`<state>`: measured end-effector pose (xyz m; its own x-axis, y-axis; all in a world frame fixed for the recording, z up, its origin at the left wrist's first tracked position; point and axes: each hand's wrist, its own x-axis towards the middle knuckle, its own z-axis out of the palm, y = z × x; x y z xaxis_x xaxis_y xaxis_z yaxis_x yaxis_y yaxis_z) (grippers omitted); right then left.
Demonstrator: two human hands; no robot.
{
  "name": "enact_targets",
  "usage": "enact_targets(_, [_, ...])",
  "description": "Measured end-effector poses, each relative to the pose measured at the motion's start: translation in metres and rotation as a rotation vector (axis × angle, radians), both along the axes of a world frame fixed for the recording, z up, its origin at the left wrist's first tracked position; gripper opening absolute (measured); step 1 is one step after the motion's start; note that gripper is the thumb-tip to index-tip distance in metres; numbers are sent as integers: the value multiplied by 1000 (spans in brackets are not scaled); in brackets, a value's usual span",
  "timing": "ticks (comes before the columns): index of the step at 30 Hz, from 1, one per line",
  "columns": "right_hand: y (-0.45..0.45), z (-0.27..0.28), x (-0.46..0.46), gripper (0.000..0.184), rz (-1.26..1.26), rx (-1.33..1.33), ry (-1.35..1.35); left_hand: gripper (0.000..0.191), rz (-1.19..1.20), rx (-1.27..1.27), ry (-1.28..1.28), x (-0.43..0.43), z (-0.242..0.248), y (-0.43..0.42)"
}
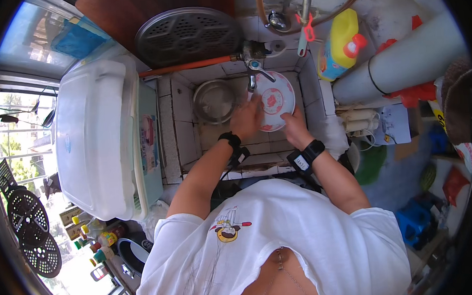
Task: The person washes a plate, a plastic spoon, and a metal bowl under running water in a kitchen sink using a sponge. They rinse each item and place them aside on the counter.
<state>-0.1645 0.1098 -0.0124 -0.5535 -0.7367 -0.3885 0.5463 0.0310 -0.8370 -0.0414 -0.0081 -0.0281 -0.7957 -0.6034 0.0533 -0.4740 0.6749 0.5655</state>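
A white plate [285,93] with red floral patterns is tilted beneath the metal faucet [252,72] in a tiled sink. My right hand [296,127] grips the plate's lower right rim, with the thumb on its upper face. At the plate's left side, under the spout, is my left hand [247,117]. Its fingers are blurred and partly hidden, so whether they grip the rim is unclear. A round metal basin [214,101] stands on the sink floor to the left, with what looks like water inside.
A large lidded plastic box [95,139] stands left of the sink. A perforated metal steamer plate [188,36] leans behind it. To the right are a yellow detergent bottle [340,46] and a thick grey pipe [399,62]. An orange hose [191,65] runs along the back.
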Motion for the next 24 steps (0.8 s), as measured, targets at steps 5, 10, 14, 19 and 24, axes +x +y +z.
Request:
enact_targets(5, [6,-14,-8,50,-42,1,-22,38,361,76,118,-17,-14,-13])
enact_targets(10, [-4,4,-1,43,-14,-21,-174,34,514,408,258,9,-111,-29])
enact_targets(14, [-12,-24,2,38,-35,-81,-329,31,635,1285,446,8,-14,26])
enact_targets(19, [-23,-40,19,35,195,-121,-254,31,650,1222,601,30,0,33])
enact_targets(24, [-40,-76,3,35,230,176,39,40,457,1027,563,70,-27,11])
